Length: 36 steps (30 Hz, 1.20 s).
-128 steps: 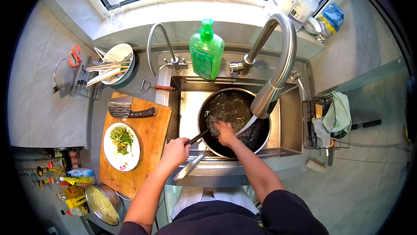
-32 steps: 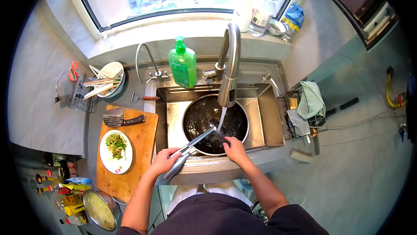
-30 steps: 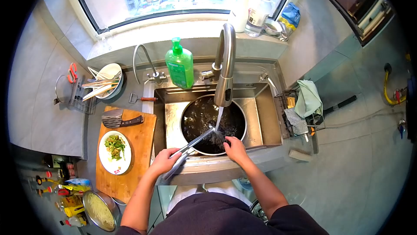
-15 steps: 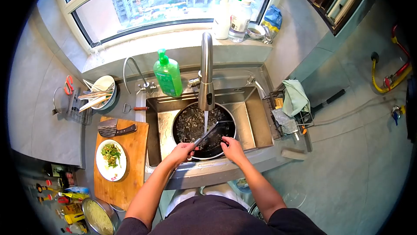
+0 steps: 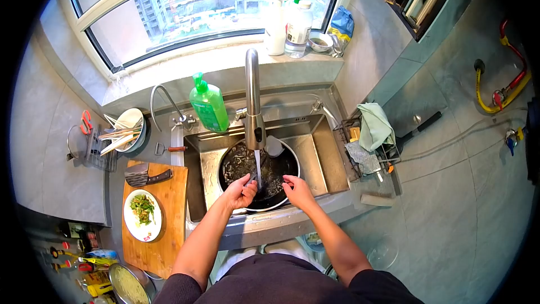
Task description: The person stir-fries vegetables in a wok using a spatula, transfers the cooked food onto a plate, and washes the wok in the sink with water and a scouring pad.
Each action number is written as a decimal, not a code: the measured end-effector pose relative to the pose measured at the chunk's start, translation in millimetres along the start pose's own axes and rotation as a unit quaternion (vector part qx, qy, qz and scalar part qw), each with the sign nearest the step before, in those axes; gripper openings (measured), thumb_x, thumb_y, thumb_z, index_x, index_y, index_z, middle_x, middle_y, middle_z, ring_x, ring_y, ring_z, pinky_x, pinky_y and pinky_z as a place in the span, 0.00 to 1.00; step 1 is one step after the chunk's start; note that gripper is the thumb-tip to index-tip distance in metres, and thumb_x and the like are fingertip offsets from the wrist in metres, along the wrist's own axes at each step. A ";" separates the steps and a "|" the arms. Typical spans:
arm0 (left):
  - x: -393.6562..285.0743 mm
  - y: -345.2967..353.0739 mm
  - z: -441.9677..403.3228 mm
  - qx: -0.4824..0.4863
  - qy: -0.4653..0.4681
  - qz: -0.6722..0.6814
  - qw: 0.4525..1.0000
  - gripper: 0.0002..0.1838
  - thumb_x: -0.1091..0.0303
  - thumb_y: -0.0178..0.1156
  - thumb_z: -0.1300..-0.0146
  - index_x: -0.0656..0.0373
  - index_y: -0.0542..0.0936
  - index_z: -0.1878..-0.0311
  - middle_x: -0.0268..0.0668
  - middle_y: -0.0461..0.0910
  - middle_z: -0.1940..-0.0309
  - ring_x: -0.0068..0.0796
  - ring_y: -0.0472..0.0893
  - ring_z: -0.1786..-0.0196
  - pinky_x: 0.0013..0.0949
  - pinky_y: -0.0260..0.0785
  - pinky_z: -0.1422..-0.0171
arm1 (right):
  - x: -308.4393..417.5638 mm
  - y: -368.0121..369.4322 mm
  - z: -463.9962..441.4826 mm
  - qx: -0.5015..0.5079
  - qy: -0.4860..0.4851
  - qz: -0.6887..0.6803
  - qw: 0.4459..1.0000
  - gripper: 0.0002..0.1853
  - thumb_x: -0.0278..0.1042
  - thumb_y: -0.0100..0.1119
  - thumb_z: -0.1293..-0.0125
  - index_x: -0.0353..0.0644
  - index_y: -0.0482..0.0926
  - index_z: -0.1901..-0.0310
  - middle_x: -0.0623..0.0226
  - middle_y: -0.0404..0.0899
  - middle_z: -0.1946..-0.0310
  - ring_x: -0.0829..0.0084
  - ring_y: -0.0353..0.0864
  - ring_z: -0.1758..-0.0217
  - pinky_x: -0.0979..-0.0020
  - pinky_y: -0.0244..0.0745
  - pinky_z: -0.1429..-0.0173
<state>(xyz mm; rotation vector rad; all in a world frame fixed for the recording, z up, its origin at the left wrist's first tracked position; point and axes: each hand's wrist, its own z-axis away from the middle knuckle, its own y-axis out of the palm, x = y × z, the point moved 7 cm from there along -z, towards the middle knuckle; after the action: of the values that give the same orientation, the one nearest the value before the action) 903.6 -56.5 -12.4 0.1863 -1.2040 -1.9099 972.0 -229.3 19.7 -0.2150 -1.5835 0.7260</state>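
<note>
My left hand [image 5: 239, 192] is closed around the handle of a dark spatula [image 5: 251, 180], held over the near left part of a pan. A pale, rounded piece [image 5: 274, 146], apparently the spatula's head, shows at the pan's far side. The round dark pan [image 5: 296, 163] sits in the sink and holds murky water with floating bits. Water from the faucet [image 5: 254, 118] runs into it beside my left fingers. Over the pan's near right rim, my right hand [image 5: 297, 191] has loosely bent fingers, with nothing visible in them.
Left of the metal sink [image 5: 322, 163], a cutting board [image 5: 175, 231] bears a cleaver [image 5: 147, 175] and a plate of food [image 5: 133, 231]. A green soap bottle [image 5: 208, 104] stands behind the sink. At right is a wire rack [image 5: 351, 129] with a cloth [image 5: 376, 127].
The spatula has turned, and a pale rounded face shows at the pan's far side. My left hand has rotated, its fingers now curled upward. The whole view has shifted slightly.
</note>
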 end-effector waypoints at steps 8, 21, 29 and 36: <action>-12.0 14.4 -24.2 -0.006 0.029 -0.009 1.000 0.16 0.58 0.48 0.26 0.64 0.71 0.59 0.37 0.73 0.70 0.17 0.69 0.78 0.17 0.65 0.80 | 0.1 -1.7 -6.3 0.005 0.009 -0.031 0.999 0.18 0.32 0.61 0.38 0.33 0.80 0.49 0.50 0.83 0.56 0.60 0.84 0.55 0.65 0.78 0.50; -21.6 26.8 -37.2 -0.137 0.157 -0.110 0.972 0.10 0.69 0.49 0.28 0.67 0.72 0.57 0.36 0.75 0.71 0.20 0.73 0.74 0.20 0.72 0.71 | 3.2 2.6 -16.5 0.014 -0.009 -0.022 1.000 0.18 0.32 0.61 0.37 0.32 0.79 0.47 0.52 0.85 0.57 0.67 0.85 0.56 0.68 0.78 0.51; -9.6 22.7 59.2 -0.223 0.289 -0.527 0.767 0.07 0.68 0.51 0.30 0.58 0.73 0.65 0.30 0.66 0.80 0.21 0.64 0.82 0.25 0.59 0.80 | 18.6 23.3 -16.0 0.080 0.009 -0.027 0.996 0.17 0.32 0.61 0.36 0.32 0.79 0.48 0.54 0.85 0.58 0.69 0.85 0.55 0.70 0.78 0.50; 18.6 10.8 165.1 -0.288 0.454 -0.762 0.360 0.24 0.68 0.55 0.36 0.60 0.71 0.36 0.51 0.78 0.50 0.51 0.77 0.46 0.44 0.69 0.41 | 72.1 78.5 -1.1 0.251 -0.009 0.028 0.968 0.16 0.38 0.58 0.34 0.33 0.82 0.53 0.60 0.86 0.62 0.72 0.84 0.60 0.72 0.77 0.53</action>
<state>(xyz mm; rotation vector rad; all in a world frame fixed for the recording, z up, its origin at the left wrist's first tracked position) 812.0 39.2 88.5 2.2180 1.0602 -2.5224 939.4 -128.9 35.2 0.1198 -1.3634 1.1484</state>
